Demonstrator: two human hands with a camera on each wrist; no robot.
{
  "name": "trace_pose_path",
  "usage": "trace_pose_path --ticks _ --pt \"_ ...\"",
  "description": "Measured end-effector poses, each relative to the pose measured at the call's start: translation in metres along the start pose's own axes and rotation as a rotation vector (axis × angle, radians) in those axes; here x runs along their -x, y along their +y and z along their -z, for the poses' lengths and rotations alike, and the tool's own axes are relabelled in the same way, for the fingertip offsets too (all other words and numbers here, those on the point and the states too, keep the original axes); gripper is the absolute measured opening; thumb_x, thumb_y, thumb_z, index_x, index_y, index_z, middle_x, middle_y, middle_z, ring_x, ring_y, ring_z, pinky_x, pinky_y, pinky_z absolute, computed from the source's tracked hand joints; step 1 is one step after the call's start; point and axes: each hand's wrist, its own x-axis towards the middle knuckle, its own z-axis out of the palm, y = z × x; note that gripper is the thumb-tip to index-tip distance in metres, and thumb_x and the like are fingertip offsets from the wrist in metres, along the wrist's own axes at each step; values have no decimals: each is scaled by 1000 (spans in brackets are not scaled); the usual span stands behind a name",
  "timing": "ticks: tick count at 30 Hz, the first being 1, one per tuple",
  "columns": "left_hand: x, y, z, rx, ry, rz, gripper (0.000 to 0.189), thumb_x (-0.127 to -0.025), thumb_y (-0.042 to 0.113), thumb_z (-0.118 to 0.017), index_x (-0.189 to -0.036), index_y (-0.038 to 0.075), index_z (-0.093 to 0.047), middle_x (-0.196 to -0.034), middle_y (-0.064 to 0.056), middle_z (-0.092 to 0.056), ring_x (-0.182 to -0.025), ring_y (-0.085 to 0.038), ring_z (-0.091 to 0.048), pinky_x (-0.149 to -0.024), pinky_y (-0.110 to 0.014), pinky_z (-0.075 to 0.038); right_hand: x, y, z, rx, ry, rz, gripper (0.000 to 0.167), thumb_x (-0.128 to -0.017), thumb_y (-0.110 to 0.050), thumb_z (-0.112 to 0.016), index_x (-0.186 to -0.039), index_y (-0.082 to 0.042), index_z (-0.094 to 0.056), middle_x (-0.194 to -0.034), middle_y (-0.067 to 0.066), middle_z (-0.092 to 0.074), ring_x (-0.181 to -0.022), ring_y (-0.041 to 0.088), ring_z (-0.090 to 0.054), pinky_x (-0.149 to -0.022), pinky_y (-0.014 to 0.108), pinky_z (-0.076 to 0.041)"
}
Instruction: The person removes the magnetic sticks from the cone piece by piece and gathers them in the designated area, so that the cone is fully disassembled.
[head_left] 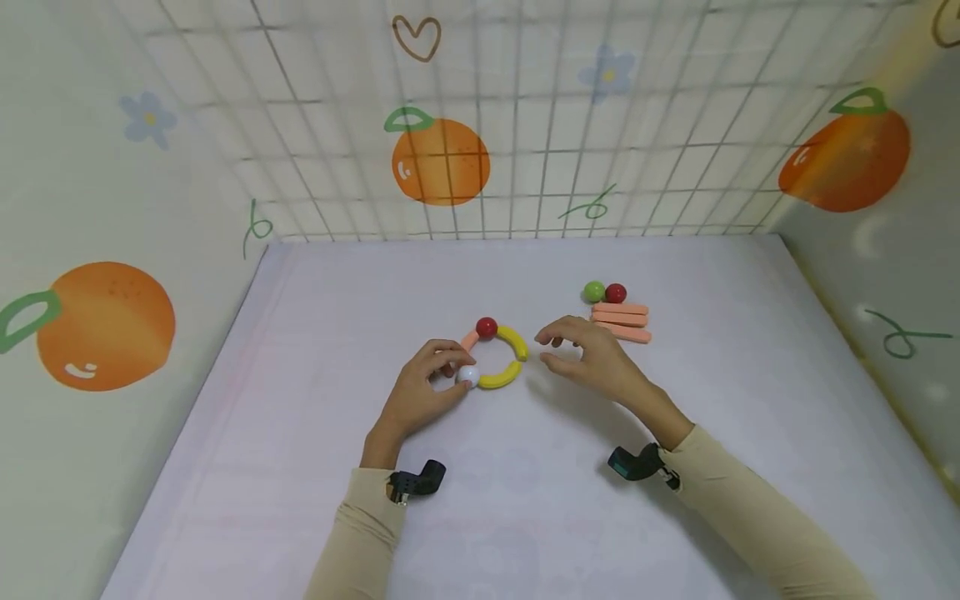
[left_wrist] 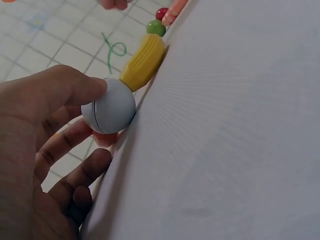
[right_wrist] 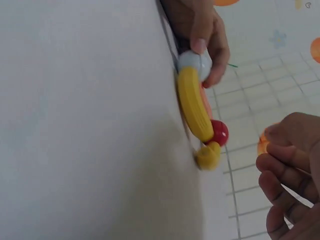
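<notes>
On the white table, a small ring is laid out from a white ball, a red ball, two curved yellow pieces, one lower and one upper right, and a pink stick partly hidden by fingers. My left hand pinches the white ball, its thumb on the near side in the left wrist view. To the right of the ring hovers my right hand, fingers loosely bent and holding nothing; the upper yellow piece is nearest to it.
Beyond my right hand lie a green ball, another red ball and a few pink sticks side by side. A grid-patterned curtain with printed oranges rises along the table's back edge.
</notes>
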Motion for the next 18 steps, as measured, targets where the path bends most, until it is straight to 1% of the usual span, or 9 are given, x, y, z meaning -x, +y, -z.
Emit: trace_pose_path --ticks 3,5,10,14,18 --pt "-1 1 -1 3 -1 -5 26 -87 25 -77 -111 30 -72 -124 18 -55 -97 -11 -54 -85 -33 -48 0 -1 -10 2 -48 -18 25 -87 -9 -77 -112 -8 -71 -109 2 -68 -98 20 -58 -84 47 -50" --pt "-1 2 -1 11 -8 2 25 -87 27 -77 -112 30 -72 -124 18 -55 -97 -10 -54 -85 -33 -48 -2 -2 -18 18 -81 -27 27 -87 -10 -77 -113 -8 -72 -113 1 -68 -101 20 -57 -87 45 -50" --pt "-1 4 -1 36 -29 15 24 -88 30 -77 -112 32 -71 -125 18 -56 -98 -10 -55 -87 -33 -48 -4 1 -33 108 -145 -9 28 -85 -11 -77 -113 -12 -73 -117 -2 -68 -109 21 -55 -91 45 -42" --pt "-1 4 -1 20 -25 9 25 -88 30 -76 -113 33 -71 -125 18 -56 -98 -10 -55 -87 -33 -48 -8 1 -40 217 -168 52 24 -85 -11 -78 -109 -13 -75 -116 -1 -70 -112 21 -54 -86 42 -39" --pt "0 4 1 20 -17 -3 25 -88 28 -77 -113 30 -71 -125 17 -56 -97 -11 -56 -86 -34 -48 -11 0 -43 317 -178 150 22 -84 -12 -81 -106 -15 -77 -113 -1 -70 -112 21 -55 -83 39 -38"
